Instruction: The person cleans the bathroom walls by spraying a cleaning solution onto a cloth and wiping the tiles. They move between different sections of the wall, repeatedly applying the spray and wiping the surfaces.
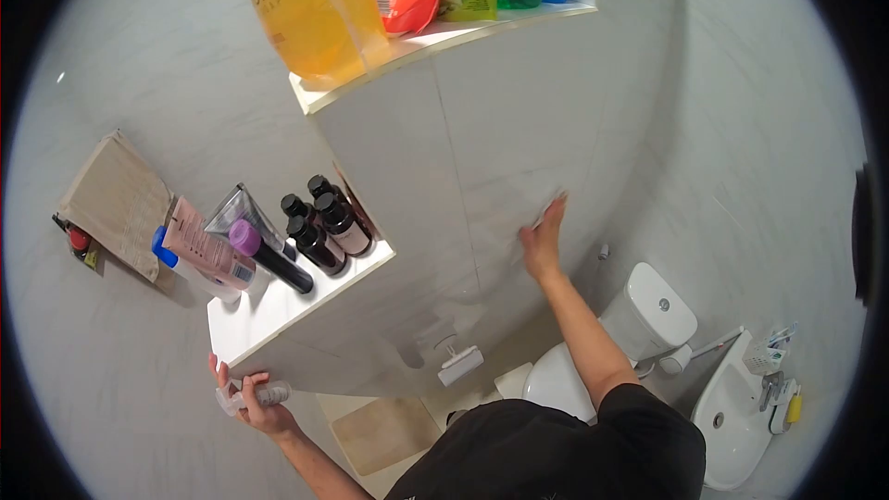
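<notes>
My left hand [264, 415] is wrapped round a small clear spray bottle [274, 393], just below the outer corner of the lower white ledge [231, 329]. Its nozzle end points to the left. Across the room, my right hand [544, 245] is against the grey wall panel [519, 139], fingers pointing up. Under its palm and fingers shows the edge of a thin white piece that looks like a cloth; most of it is hidden by the hand.
Dark pump-less bottles [338, 225], tubes [211, 245] and a purple-capped bottle [269, 255] crowd the lower ledge. Above, a large yellow bottle [319, 14] and refill pouches stand on a shelf [444, 35]. A toilet [657, 310], a sink [727, 417] and a wall-hung squeegee [460, 366] are nearby.
</notes>
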A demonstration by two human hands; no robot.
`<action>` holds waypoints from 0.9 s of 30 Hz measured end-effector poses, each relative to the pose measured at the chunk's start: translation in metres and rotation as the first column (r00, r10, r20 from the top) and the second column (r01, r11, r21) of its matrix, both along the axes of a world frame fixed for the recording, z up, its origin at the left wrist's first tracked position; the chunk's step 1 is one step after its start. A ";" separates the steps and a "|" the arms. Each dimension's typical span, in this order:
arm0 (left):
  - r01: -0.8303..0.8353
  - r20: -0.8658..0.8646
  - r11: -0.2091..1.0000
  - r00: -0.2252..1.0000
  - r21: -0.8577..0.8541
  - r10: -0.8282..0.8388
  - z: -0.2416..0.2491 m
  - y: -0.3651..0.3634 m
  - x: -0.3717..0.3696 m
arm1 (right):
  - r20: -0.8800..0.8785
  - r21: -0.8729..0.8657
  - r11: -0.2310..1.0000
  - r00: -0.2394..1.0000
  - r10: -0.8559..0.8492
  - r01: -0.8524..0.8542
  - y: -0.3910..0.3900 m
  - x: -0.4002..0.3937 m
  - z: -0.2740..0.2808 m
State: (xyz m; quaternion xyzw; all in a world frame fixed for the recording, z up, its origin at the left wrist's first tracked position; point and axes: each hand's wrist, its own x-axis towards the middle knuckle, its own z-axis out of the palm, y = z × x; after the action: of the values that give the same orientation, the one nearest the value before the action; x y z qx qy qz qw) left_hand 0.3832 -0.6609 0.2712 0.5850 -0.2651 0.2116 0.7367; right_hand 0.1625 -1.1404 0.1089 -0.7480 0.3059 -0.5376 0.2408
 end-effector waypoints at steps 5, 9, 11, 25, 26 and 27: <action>-0.015 0.030 1.000 0.999 -0.005 0.015 0.001 -0.001 0.001 | 0.466 0.259 0.963 0.883 -0.055 -0.077 -0.086 -0.023 0.048; 0.026 0.017 0.999 1.000 -0.023 -0.025 -0.007 0.004 0.007 | 0.399 0.250 0.968 0.912 -0.096 -0.007 -0.076 -0.014 0.043; 0.004 0.003 0.998 1.000 -0.064 -0.004 0.001 -0.004 0.001 | 0.268 0.164 0.984 0.957 -0.110 0.067 -0.046 0.004 0.032; -0.051 -0.009 0.999 0.999 -0.016 0.051 -0.006 0.001 0.006 | 0.159 -0.463 0.883 0.987 0.001 0.074 -0.075 -0.017 0.320; -0.085 0.404 0.990 0.914 0.113 0.032 -0.045 0.034 0.062 | 0.140 -0.467 0.879 0.990 -0.028 0.091 -0.077 -0.019 0.331; -0.080 0.408 0.992 0.912 0.102 0.032 -0.040 0.028 0.056 | 0.145 -0.476 0.874 0.989 -0.031 0.098 -0.078 -0.020 0.332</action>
State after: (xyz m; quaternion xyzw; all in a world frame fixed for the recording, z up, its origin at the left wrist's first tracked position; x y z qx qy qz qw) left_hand 0.4389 -0.6329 0.2309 0.5776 -0.4071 0.3337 0.6240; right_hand 0.1426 -1.2189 0.4406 -0.7362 0.1705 -0.6531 0.0486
